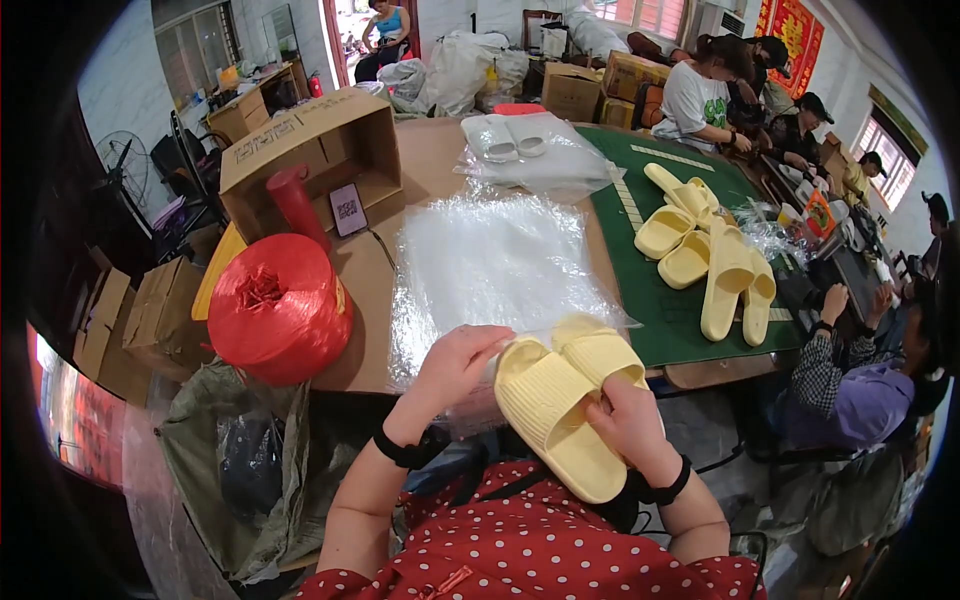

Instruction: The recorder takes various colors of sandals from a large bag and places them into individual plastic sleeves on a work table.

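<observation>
The table (440,170) fills the middle of the view, part brown, part covered by a green mat (690,320). On its far left stands an open cardboard box (310,150), with a red tube (298,205) leaning at its front. Nearer, at the left edge, sits a big red twine spool (275,310). A stack of clear plastic bags (490,260) lies flat in the middle of the table, and more bags with 2 white slippers (510,138) lie beyond it. On the mat is a heap of yellow slippers (705,255), well apart from the hands.

At the near edge of the table, over the lap, is a pair of yellow slippers (560,400), held together side by side with toes pointing away. The right hand (630,420) grips the pair from the right, fingers curled around the edge and pressed on the ribbed sole. The left hand (455,365) is at the pair's left, fingers bent and close together, pinching the thin edge of a clear bag (470,410) that lies against the slippers. Both wrists wear black bands.

Other people sit along the right side of the table.
</observation>
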A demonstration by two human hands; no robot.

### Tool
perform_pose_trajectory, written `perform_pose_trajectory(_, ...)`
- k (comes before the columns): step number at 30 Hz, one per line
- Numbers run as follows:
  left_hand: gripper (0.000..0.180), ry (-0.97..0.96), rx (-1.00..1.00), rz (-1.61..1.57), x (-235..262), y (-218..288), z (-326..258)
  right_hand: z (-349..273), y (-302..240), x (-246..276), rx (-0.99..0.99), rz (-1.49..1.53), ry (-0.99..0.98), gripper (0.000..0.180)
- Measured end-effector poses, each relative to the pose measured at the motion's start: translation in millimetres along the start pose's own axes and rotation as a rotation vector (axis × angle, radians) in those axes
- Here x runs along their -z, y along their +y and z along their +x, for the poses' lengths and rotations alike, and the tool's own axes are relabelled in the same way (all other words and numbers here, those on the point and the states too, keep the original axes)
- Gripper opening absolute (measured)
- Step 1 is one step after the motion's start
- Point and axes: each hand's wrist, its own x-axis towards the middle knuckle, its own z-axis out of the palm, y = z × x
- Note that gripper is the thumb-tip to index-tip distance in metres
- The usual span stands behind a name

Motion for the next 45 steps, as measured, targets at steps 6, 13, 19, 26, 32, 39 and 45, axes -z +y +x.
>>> perform_pose_trajectory(6,0.034,-0.139,-0.288,0.177,-7,27,-3,26,-11,-18,0.016,-0.060,-0.080,0.027)
perform_pose_trajectory(13,0.033,-0.235,-0.310,-0.120,-11,38,-8,88,12,-70,0.008,-0.094,-0.005,0.010)
perform_pose_trajectory(19,0.031,-0.203,-0.272,-0.084,10,52,-18,159,47,-152,-0.150,0.930,0.235,0.017)
perform_pose_trajectory(26,0.027,-0.047,-0.219,-0.029,39,41,-42,205,-1,-139,-0.108,0.038,0.132,0.029)
perform_pose_trajectory(32,0.026,-0.097,-0.067,-0.097,51,11,-74,103,-27,-109,0.412,-0.068,0.068,0.048)
perform_pose_trajectory(39,0.023,0.488,0.517,-0.175,43,-20,-77,13,-8,25,-0.074,0.797,-0.911,0.024)
perform_pose_trajectory(45,0.055,0.168,0.720,0.145,35,-13,-63,26,67,-6,-0.312,0.757,0.113,0.018)
